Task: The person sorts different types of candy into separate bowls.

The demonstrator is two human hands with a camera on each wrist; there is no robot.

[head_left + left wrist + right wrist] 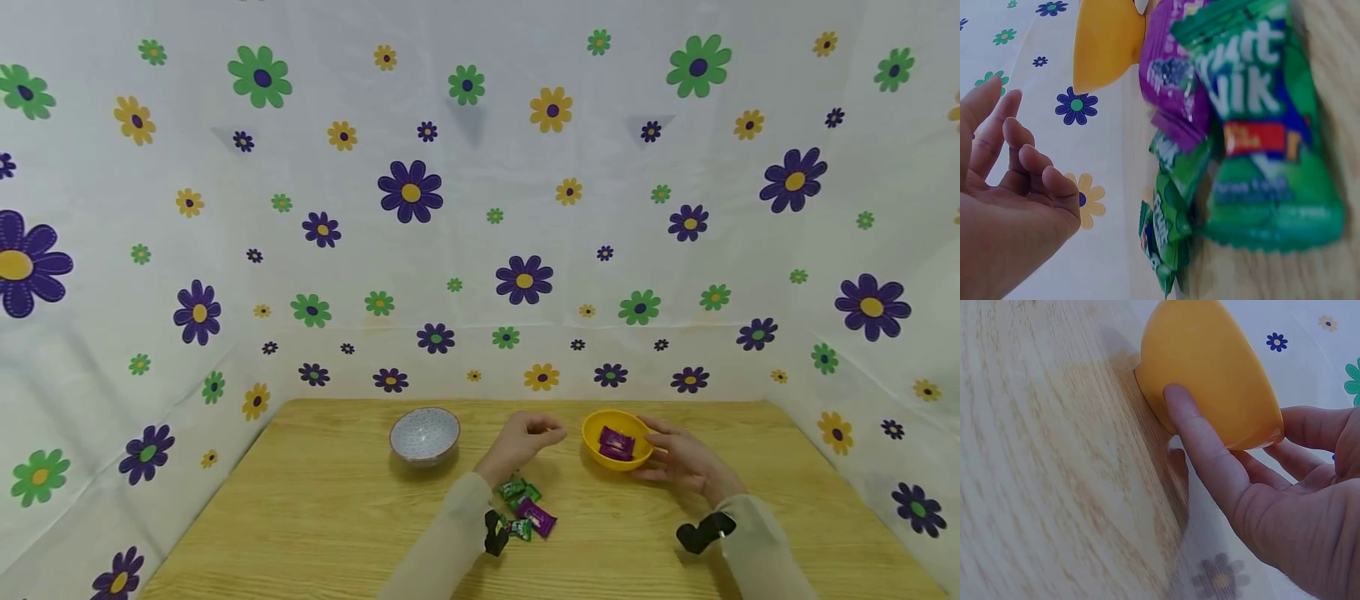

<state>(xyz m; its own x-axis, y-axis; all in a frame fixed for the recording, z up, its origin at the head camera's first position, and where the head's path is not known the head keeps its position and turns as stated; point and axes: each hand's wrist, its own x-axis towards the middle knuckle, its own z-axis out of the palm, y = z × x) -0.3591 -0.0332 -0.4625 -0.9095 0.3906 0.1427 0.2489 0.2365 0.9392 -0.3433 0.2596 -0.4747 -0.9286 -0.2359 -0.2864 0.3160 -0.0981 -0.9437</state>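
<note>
A yellow bowl (591, 442) stands at the right with purple-wrapped candies (617, 444) inside. My right hand (686, 460) holds this bowl by its right side; in the right wrist view the thumb (1200, 434) lies along the outer wall and other fingers are at the rim. Left of the bowl, my left hand (521, 442) is raised above the table, its fingers loosely bent and nothing between them. Below it lies a small pile of green-wrapped candies (513, 487) with one purple candy (537, 517), partly covered by the left wrist. The left wrist view shows a green wrapper (1260, 137) close up.
A pale blue patterned bowl (424, 437) with a reddish rim stands on the wooden table (315, 500), left of the hands. A flower-print cloth (480, 350) hangs behind the table and along both sides. Each wrist carries a black camera mount.
</note>
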